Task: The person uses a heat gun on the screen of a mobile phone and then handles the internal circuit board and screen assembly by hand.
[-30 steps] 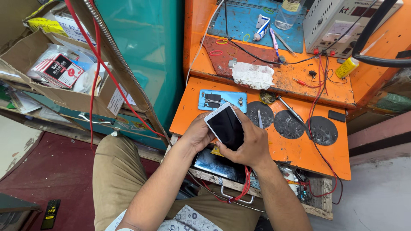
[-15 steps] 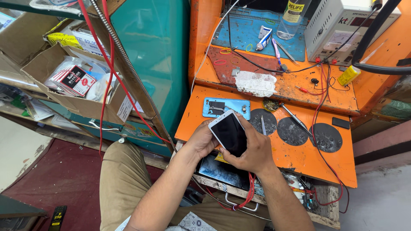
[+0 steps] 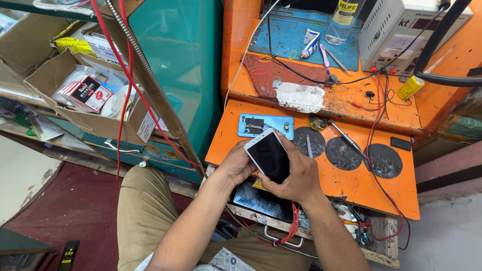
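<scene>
Orange workbench (image 3: 351, 190) below, the white phone (image 3: 268, 155) sits screen-up above its near edge, clasped by left hand (image 3: 236, 165) and right hand (image 3: 296, 175); grip probably wants edges only. Blue back cover (image 3: 266, 125) lies just beyond.

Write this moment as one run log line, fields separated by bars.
left hand: holds smartphone edge | right hand: grips smartphone | screen: dark, facing up | below: orange workbench

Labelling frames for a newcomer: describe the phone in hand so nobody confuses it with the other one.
Find the orange workbench; both hands meet at its front edge. The smartphone sits between the left hand and right hand, tilted, dark screen up with a white frame. The blue phone body behind it lies flat on the bench, opened and untouched.
</scene>
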